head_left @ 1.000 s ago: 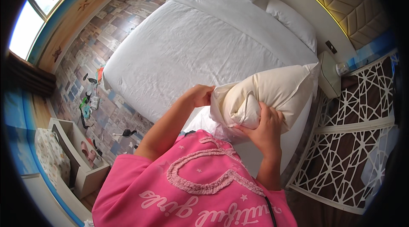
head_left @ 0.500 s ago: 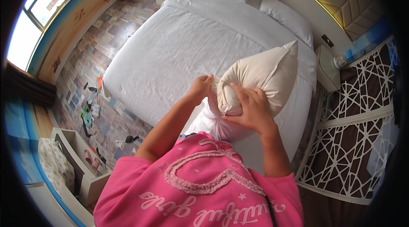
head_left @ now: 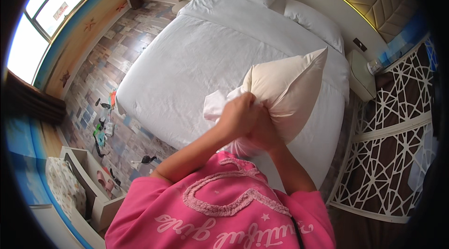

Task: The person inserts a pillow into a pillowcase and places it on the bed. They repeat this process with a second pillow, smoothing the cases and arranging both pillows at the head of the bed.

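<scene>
A plump cream pillow [head_left: 292,87] stands tilted over the near side of the bed, one corner pointing up to the far right. White cloth, a pillowcase [head_left: 215,105], bunches at its near left end and hangs below my hands. My left hand [head_left: 237,114] is closed on the pillowcase where it meets the pillow. Right beside it, partly covered by it, my right hand [head_left: 264,129] is closed against the pillow's near end. The fingertips of both hands are mostly hidden, and so is the pillow's end between them.
The bed [head_left: 163,76] with its white sheet fills the middle. White pillows [head_left: 315,23] lie at the headboard. A nightstand [head_left: 361,76] is at the right, beside a white lattice screen [head_left: 388,155]. On the left floor are scattered small things [head_left: 100,129] and an open drawer unit [head_left: 100,202].
My left hand has moved right and now meets my right hand, whose spread fingers have closed. The pillowcase now bunches out on the left of the pillow.
</scene>
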Available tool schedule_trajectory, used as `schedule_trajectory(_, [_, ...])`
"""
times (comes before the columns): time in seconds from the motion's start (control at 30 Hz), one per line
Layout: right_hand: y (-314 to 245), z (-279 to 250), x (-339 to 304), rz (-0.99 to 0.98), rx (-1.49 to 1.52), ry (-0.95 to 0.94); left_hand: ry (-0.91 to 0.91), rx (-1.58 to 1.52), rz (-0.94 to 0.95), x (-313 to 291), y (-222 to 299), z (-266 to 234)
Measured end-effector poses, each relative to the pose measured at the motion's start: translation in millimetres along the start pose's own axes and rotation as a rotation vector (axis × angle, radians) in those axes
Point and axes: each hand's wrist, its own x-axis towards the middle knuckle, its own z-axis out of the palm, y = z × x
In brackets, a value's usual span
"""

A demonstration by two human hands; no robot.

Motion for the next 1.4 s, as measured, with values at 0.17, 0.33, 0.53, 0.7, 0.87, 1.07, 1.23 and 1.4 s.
schedule_trajectory(0.17, [-15,11,15,0.289,0.632,0.217,0.081,-0.007,0.063,-11,11,7])
schedule_trajectory(0.33, [-12,-3,26,-0.055,0.550,-0.116,0.058,0.076,0.001,-4,-9,-22])
schedule_trajectory(0.53, [5,15,9,0.083,0.418,-0.375,-0.002,0.143,0.097,-20,6,3])
schedule_trajectory(0.7, [22,58,-2,0.140,0.369,-0.362,-0.017,0.313,0.295,-9,5,-17])
schedule_trajectory(0.87, [-9,23,12,0.141,0.729,0.037,0.282,0.617,0.144,-11,-18,-62])
schedule_trajectory(1.07, [4,24,22,0.268,1.053,-0.012,0.046,0.182,-0.224,-18,-68,-74])
schedule_trajectory(1.23, [5,16,20,0.292,1.173,-0.081,0.146,0.165,-0.259,-4,-61,-73])
schedule_trajectory(1.4, [5,14,16,0.311,1.094,-0.112,0.319,0.403,-0.067,8,-50,-67])
